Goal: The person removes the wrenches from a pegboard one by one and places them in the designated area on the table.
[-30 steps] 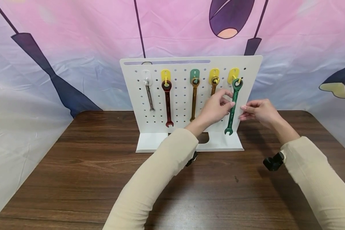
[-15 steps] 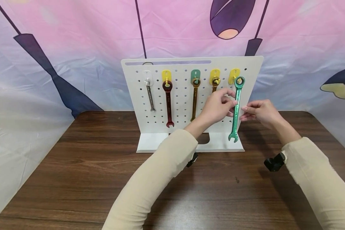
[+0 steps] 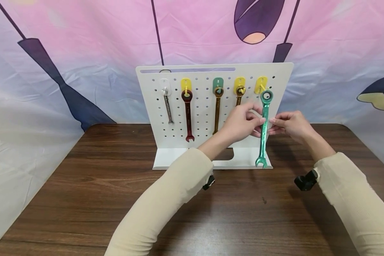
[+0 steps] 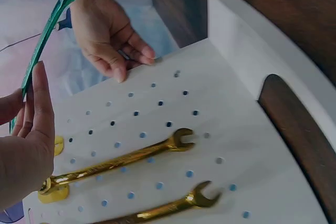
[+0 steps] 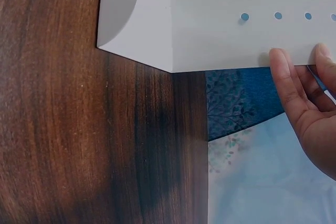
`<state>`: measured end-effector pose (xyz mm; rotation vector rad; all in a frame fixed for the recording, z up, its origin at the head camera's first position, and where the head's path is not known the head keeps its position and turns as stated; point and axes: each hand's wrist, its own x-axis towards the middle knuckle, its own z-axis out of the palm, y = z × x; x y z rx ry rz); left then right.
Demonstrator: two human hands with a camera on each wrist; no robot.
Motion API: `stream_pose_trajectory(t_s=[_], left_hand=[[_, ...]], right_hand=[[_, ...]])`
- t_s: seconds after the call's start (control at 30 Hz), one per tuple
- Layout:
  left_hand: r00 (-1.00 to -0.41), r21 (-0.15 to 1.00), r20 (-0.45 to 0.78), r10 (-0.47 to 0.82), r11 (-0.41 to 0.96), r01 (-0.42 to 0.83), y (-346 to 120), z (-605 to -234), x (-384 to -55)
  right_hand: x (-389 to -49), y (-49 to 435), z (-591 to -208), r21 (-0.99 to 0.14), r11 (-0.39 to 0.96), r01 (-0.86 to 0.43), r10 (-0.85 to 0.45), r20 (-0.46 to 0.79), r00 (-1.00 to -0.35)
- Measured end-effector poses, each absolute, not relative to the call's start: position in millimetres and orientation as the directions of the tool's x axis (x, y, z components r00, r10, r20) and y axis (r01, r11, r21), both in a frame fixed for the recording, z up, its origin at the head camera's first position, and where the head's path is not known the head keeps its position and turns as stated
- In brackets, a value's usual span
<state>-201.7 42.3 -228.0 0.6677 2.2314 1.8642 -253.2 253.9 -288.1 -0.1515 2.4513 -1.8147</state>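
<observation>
My left hand [image 3: 244,122] pinches the shank of a shiny green combination wrench [image 3: 263,131] between thumb and fingers. The wrench stands nearly upright in front of the board, ring end up, just below and off the rightmost yellow hook [image 3: 261,85]. In the left wrist view, a gap shows between the green wrench [image 4: 44,32] and the board. At the right edge of the white pegboard [image 3: 208,117], my right hand [image 3: 291,124] grips the rim with thumb and fingers, as the right wrist view also shows by the fingers [image 5: 286,80] at the edge.
On other hooks hang a small silver wrench [image 3: 168,108], a red wrench [image 3: 188,117] and two gold wrenches, one of them [image 3: 217,110] beside another [image 3: 239,96] partly behind my left hand. The board's base stands on a dark wooden table [image 3: 115,199], before a patterned cloth [image 3: 99,46].
The green wrench has come off the rightmost hook, toward me and slightly down, in my left hand. My right hand has stayed at the board's edge.
</observation>
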Motion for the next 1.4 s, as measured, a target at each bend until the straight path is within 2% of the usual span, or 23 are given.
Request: stream_pose_trajectory(t_s=[0.2, 0.47, 0.63, 1.07, 1.4], left_hand=[[-0.896, 0.976, 0.084, 0.436, 0.144, 0.161, 27, -244, -200], [-0.909, 0.990, -0.073, 0.409, 0.143, -0.014, 6, -266, -195], [-0.892, 0.983, -0.155, 0.425, 0.156, -0.097, -6, -281, -192], [-0.840, 0.959, -0.275, 0.469, 0.069, -0.275, -24, -314, -184], [-0.814, 0.945, -0.321, 0.484, 0.102, -0.312, -23, -326, -176]], right_hand=[[-253, 254, -288, -0.959, 0.284, -0.020, -0.119, -0.015, -0.993], [-253, 254, -288, -0.965, 0.261, -0.016, -0.122, -0.017, -0.992], [-253, 254, -287, -0.970, 0.241, -0.002, -0.123, -0.028, -0.992], [-253, 252, -289, -0.979, 0.204, -0.007, -0.134, -0.021, -0.991], [-253, 253, -287, -0.976, 0.219, -0.006, -0.132, -0.024, -0.991]])
